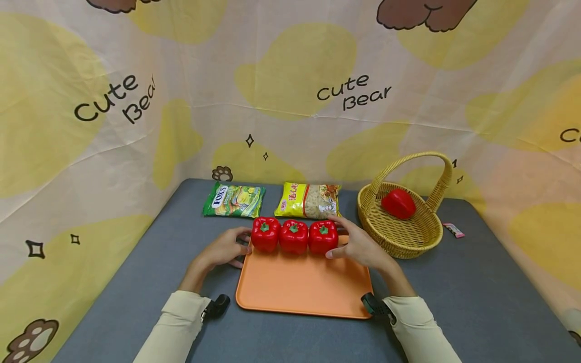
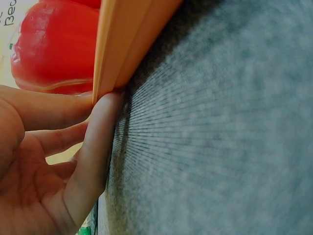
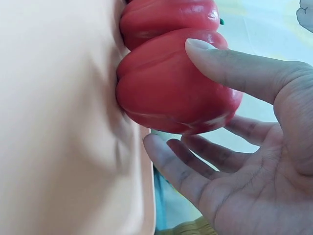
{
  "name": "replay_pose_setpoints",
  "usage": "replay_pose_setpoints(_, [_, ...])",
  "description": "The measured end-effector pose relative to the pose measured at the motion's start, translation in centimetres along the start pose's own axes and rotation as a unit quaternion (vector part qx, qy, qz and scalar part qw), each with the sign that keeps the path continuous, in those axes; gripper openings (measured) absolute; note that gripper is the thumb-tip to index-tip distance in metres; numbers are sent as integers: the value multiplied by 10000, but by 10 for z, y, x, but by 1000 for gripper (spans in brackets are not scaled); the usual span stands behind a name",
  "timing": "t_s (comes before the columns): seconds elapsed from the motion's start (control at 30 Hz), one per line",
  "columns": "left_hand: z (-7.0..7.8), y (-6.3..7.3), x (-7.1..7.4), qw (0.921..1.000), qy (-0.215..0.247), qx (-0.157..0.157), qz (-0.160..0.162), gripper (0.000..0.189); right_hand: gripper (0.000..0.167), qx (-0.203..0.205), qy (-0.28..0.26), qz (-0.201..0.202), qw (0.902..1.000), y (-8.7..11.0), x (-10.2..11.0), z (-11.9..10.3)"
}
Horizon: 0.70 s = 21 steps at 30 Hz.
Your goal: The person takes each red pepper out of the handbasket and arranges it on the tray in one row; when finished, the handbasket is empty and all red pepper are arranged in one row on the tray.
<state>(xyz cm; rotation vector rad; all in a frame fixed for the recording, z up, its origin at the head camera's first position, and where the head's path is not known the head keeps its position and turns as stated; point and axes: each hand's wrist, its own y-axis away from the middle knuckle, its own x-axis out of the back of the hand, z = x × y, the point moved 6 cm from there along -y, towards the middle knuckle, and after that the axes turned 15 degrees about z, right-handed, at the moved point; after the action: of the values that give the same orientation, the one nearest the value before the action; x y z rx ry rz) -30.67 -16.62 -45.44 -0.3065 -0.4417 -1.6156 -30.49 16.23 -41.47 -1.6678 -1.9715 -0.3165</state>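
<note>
Three red bell peppers (image 1: 293, 236) stand stem-up in a row along the far edge of an orange tray (image 1: 304, 290). At the tray's far left corner, my left hand (image 1: 225, 246) pinches the rim (image 2: 105, 58) between thumb and finger, beside the leftmost pepper (image 2: 56, 46). My right hand (image 1: 360, 244) holds the rightmost pepper (image 3: 171, 83), its thumb across the near face and a finger reaching behind. The lower fingers (image 3: 171, 164) of this hand spread apart from the pepper near the tray rim. Contact behind the pepper is hidden.
A yellow wicker basket (image 1: 410, 247) with a tall handle stands on the right, with another red pepper (image 1: 398, 203) inside. Behind the tray lie a green bag (image 1: 233, 200) and a yellow bag (image 1: 308, 200). A small pink packet (image 1: 454, 230) is right of the basket.
</note>
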Motion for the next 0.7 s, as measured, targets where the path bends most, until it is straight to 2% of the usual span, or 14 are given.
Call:
replay_pose_setpoints(0.23, [-3, -2, 1, 9999, -60, 88, 79, 59, 93, -91, -362, 14, 9993, 4, 13, -6])
replay_pose_setpoints(0.37, [-2, -2, 1, 9998, -84, 137, 82, 60, 89, -56, -251, 166, 9995, 8, 28, -8])
replay_pose_setpoints(0.53, [0, -2, 1, 9997, -122, 156, 105, 59, 76, 370, -92, 727, 9966, 16, 52, -12])
replay_pose_setpoints(0.7, [0, -1, 1, 9998, -108, 124, 76, 59, 65, 754, 281, 1339, 9877, 24, 81, -12])
